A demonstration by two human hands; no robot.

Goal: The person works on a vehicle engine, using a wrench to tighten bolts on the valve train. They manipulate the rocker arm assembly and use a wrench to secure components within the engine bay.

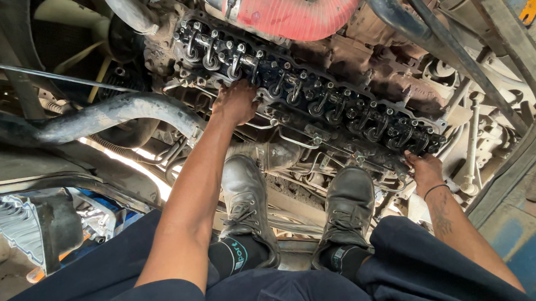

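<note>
Two black boots (246, 210), dark trouser legs (432, 281): nearest, planted on the engine frame below the cylinder head (319, 104). Left hand (235, 102): fingers curled over the head's near edge toward its left end, gripping it. Right hand (424, 171): clasped on the head's right corner; red hose (293, 11) beyond, along its far edge.

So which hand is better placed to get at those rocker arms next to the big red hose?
Probably the left hand. It rests on the cylinder head just below the rocker arms near the red hose. The right hand grips the head's far end, away from them.
</note>
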